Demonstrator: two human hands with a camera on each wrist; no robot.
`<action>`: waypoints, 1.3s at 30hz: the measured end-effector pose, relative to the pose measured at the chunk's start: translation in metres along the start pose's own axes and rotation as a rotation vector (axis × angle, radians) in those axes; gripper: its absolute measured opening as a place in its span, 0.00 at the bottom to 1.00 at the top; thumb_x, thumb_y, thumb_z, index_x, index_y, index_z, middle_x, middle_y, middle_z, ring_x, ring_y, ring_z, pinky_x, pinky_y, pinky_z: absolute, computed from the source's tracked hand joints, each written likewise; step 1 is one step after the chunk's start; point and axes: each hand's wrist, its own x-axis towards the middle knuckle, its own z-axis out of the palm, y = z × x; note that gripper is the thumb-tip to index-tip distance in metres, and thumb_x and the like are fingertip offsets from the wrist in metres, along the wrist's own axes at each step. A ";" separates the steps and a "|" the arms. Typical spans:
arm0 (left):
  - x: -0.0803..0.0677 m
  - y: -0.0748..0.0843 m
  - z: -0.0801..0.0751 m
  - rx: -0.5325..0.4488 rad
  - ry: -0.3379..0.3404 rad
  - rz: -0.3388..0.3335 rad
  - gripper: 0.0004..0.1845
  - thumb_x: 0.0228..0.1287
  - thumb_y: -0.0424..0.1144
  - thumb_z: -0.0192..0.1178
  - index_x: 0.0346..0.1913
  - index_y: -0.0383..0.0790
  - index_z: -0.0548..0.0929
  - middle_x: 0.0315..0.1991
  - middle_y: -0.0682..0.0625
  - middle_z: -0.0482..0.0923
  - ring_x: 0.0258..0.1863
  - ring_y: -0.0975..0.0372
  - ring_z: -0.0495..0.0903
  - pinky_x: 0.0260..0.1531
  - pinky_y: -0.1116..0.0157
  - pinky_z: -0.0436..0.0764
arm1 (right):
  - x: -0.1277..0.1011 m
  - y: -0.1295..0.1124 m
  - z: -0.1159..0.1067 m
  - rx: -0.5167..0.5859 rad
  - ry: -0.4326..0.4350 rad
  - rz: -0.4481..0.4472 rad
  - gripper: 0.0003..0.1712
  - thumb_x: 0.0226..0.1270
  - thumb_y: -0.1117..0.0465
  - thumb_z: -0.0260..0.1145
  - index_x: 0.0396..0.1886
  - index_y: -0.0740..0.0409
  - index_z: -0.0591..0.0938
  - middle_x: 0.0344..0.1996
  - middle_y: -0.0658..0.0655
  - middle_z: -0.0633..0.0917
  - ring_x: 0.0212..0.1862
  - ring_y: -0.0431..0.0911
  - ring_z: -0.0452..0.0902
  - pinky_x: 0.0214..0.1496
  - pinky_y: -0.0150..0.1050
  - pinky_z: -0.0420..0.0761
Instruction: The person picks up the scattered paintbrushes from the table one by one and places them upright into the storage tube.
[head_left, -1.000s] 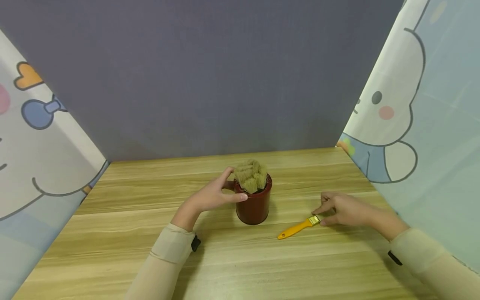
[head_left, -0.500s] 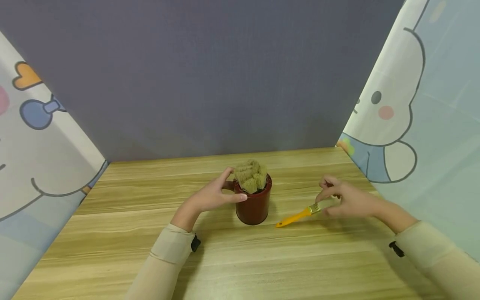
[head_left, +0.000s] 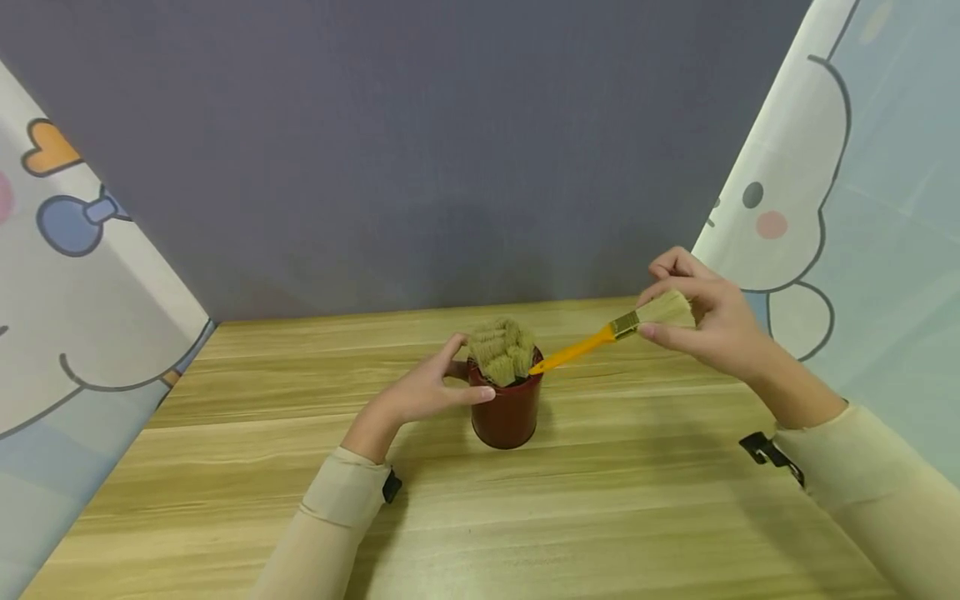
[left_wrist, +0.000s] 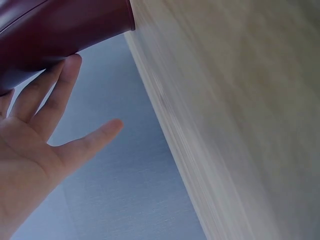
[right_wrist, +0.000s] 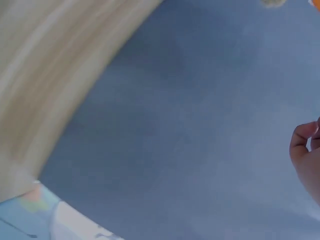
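Near edge: two forearms in pale beige sleeves (head_left: 341, 500), each w/ a black strap at the wrist. Left hand (head_left: 420, 392) rests against the left side of the dark red cup (head_left: 508, 410), thumb at the front near the rim, fingers curved round the back; left wrist view shows the fingers fairly straight and a bit spread along the glossy cup wall. Right hand (head_left: 708, 321) is raised above the table, well right of the cup, thumb and fingers pinching the bristle end of a paintbrush (head_left: 611, 332). Brush: yellow plastic handle, brass-coloured ferrule, pale bristles; it slopes down-left, handle tip at the cup's right rim. Cup is round, smooth, upright, packed w/ tan bristle heads (head_left: 502, 350) sticking up. Table (head_left: 525, 517) is light wood-grain laminate. Behind: matte grey-purple wall (head_left: 420, 150); both sides, curtains (head_left: 847, 208) w/ cartoon prints.
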 end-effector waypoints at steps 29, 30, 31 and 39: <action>-0.004 0.000 -0.001 -0.039 -0.008 -0.017 0.58 0.62 0.68 0.72 0.85 0.59 0.49 0.69 0.46 0.80 0.75 0.48 0.74 0.73 0.39 0.72 | 0.051 -0.050 0.078 -0.582 -0.248 0.112 0.20 0.64 0.54 0.79 0.28 0.54 0.75 0.42 0.53 0.67 0.27 0.41 0.60 0.32 0.36 0.65; -0.004 0.000 0.000 -0.042 -0.010 -0.014 0.57 0.62 0.68 0.72 0.85 0.59 0.49 0.69 0.45 0.80 0.75 0.48 0.75 0.73 0.39 0.72 | 0.049 -0.048 0.081 -0.605 -0.251 0.088 0.20 0.64 0.53 0.80 0.28 0.54 0.76 0.42 0.53 0.67 0.26 0.41 0.60 0.31 0.35 0.65; -0.004 0.001 0.000 -0.043 -0.012 -0.011 0.57 0.62 0.68 0.72 0.85 0.60 0.50 0.69 0.45 0.79 0.74 0.48 0.75 0.73 0.39 0.73 | 0.046 -0.046 0.084 -0.622 -0.251 0.066 0.20 0.63 0.53 0.80 0.28 0.55 0.76 0.41 0.53 0.67 0.25 0.40 0.59 0.30 0.34 0.65; -0.002 0.001 0.000 -0.022 -0.007 0.006 0.56 0.63 0.68 0.72 0.85 0.58 0.51 0.67 0.45 0.81 0.71 0.48 0.78 0.71 0.41 0.75 | 0.022 -0.036 0.102 -0.714 -0.209 -0.015 0.15 0.58 0.55 0.81 0.30 0.56 0.83 0.40 0.53 0.72 0.27 0.44 0.64 0.32 0.38 0.70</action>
